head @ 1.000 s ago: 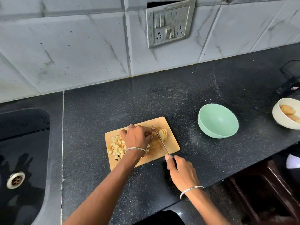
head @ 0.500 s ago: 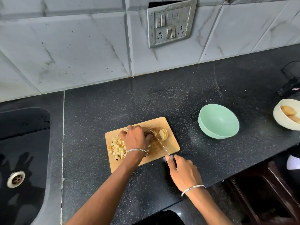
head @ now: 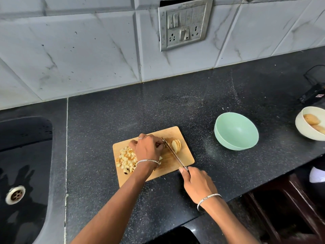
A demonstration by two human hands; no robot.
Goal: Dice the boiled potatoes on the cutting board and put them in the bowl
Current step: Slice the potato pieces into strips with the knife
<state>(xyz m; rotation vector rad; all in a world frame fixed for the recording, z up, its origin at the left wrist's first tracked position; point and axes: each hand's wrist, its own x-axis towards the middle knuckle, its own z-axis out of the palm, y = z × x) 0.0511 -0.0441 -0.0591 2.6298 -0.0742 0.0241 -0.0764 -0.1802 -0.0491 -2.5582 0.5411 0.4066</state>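
On cutting board, potato under left grip, knife alongside.

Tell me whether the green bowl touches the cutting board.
Apart. The head view shows bare black counter between the green bowl and the cutting board.

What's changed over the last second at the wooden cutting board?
The steel knife in the right hand edged slightly left, toward the left hand gripping the sliced boiled potato. Both grips, the diced potato pile, the wooden cutting board and the mint-green bowl stayed put.
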